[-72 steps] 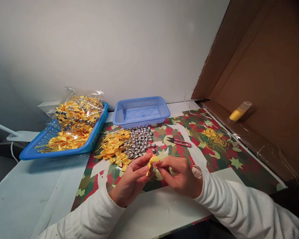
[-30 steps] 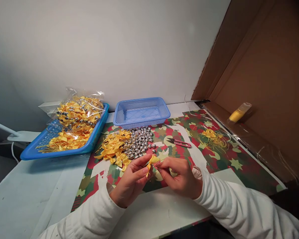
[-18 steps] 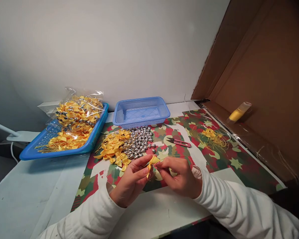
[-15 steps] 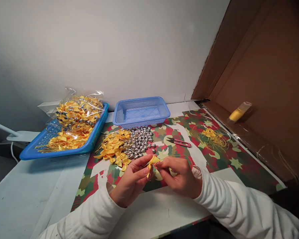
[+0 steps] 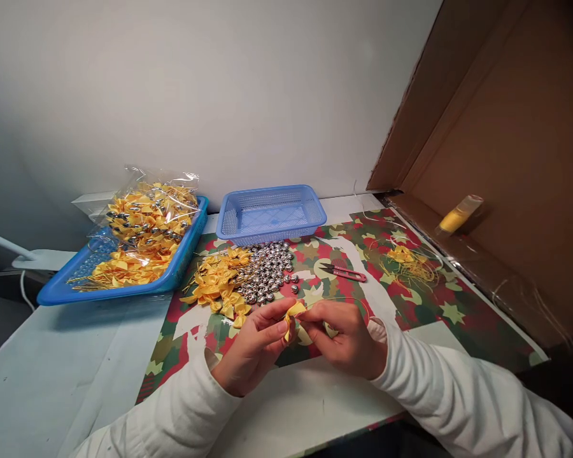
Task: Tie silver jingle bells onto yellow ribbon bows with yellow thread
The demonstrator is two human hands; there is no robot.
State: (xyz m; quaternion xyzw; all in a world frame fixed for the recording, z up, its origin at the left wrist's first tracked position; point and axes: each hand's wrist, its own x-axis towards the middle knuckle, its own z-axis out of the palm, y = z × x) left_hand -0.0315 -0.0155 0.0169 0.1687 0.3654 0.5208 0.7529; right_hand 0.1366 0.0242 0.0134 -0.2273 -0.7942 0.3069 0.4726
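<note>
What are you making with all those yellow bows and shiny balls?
A person is working at a table with both hands. The left hand and the right hand pinch one small yellow ribbon bow between their fingertips, above a red and green patterned mat. Just behind lie a pile of loose yellow bows and a heap of silver bells. A pair of pink snips lies to the right. A blue tray holds a bag of bows and bells.

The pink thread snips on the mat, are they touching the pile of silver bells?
Apart. In the head view, the pink thread snips lie to the right of the silver bells, with a plain strip of the patterned mat showing between them.
</note>
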